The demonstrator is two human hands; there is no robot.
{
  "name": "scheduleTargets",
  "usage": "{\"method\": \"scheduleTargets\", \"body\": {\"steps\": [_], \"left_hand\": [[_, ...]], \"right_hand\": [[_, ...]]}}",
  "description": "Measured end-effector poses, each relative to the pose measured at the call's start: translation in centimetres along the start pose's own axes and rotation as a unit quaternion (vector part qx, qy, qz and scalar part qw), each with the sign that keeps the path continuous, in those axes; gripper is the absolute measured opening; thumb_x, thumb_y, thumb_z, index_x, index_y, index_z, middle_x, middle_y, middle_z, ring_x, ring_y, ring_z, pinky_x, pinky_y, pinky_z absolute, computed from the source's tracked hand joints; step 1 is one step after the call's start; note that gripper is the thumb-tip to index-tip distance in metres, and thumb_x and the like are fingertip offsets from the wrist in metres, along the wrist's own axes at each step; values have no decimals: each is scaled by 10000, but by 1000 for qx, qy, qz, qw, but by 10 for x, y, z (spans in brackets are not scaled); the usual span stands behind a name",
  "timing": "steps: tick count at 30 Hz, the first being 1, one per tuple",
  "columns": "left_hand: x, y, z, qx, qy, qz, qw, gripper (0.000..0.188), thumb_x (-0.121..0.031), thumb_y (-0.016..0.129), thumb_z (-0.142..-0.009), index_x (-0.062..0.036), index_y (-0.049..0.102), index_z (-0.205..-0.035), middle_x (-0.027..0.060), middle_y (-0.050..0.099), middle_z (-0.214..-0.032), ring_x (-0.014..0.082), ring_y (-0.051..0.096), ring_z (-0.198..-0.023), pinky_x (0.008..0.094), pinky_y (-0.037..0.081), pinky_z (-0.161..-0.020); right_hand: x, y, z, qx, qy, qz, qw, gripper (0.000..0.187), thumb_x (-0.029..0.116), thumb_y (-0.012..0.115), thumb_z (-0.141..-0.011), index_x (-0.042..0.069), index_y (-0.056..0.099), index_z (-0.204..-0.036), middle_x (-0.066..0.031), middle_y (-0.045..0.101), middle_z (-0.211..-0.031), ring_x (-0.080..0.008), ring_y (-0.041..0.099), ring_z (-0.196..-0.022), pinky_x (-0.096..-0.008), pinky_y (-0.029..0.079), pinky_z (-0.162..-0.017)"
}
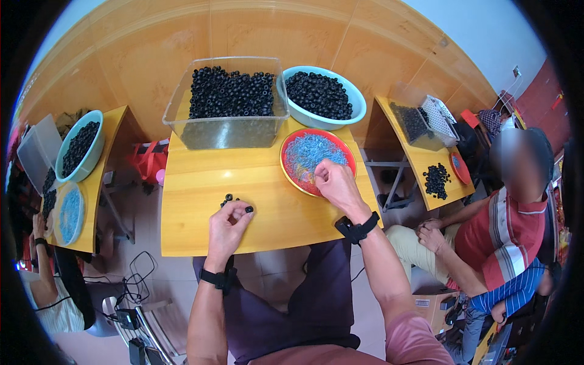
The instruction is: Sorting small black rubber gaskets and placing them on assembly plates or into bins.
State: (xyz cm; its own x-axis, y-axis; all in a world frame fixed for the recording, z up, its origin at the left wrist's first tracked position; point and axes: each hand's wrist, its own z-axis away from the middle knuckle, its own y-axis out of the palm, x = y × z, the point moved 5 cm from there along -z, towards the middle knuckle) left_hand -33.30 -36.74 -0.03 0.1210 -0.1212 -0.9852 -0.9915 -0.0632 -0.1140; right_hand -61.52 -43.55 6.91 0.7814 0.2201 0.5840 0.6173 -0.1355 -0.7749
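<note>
My left hand (227, 230) is low over the near side of the yellow table, its thumb and finger pinched on a small black ring-shaped part (249, 209). A few more loose black parts (229, 198) lie on the tabletop just beyond its knuckles. My right hand (338, 184) reaches over the near edge of a red plate (285, 159) with a yellow rim. Many small, thin blue pieces (307, 151) are heaped on that plate. The right fingertips are pressed together at the pile, and whatever is between them is too small to make out.
Behind the plate stand a clear plastic bin (228, 135) and a light-blue basin (319, 123), both with black parts. Side tables (102, 201) hold similar containers. A person in a red striped shirt (502, 234) sits at the right. Someone's arm (42, 267) shows at the far left.
</note>
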Motion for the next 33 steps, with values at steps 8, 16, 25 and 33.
{"method": "scheduleTargets", "body": {"steps": [8, 16, 25, 33], "left_hand": [[3, 1, 1, 10, 0, -18, 1000, 152, -54, 759, -873, 7, 709, -1003, -13, 640, -759, 58, 551, -690, 229, 479, -649], [-4, 4, 2, 31, 8, -62, 998, 137, -24, 742, -889, 9, 691, -1012, -31, 635, -776, 38, 545, -700, 217, 467, -646], [-2, 5, 3, 24, 30, -100, 994, 163, -116, 766, -869, -32, 718, -1001, 54, 693, -756, 118, 630, -649, 275, 507, -616], [-12, 7, 2, 42, 61, -185, 980, 176, -163, 766, -856, -57, 718, -988, 75, 697, -763, 203, 660, -659, 337, 526, -646]], "right_hand": [[51, 38, 32, 71, -1, -185, 980, 178, 61, 697, -866, -16, 700, -1026, -165, 748, -866, -242, 750, -789, -342, 573, -708], [63, 89, 50, 84, 24, -288, 954, 150, 16, 706, -878, -39, 691, -1017, -117, 752, -859, -162, 736, -763, -295, 572, -679], [58, 104, 56, 13, 14, -247, 969, 157, 90, 727, -881, -34, 686, -967, -170, 734, -850, -241, 737, -774, -349, 567, -692], [56, 105, 59, 1, 17, -279, 960, 110, 68, 690, -913, -37, 672, -941, -151, 721, -800, -205, 726, -661, -321, 557, -605]]}}
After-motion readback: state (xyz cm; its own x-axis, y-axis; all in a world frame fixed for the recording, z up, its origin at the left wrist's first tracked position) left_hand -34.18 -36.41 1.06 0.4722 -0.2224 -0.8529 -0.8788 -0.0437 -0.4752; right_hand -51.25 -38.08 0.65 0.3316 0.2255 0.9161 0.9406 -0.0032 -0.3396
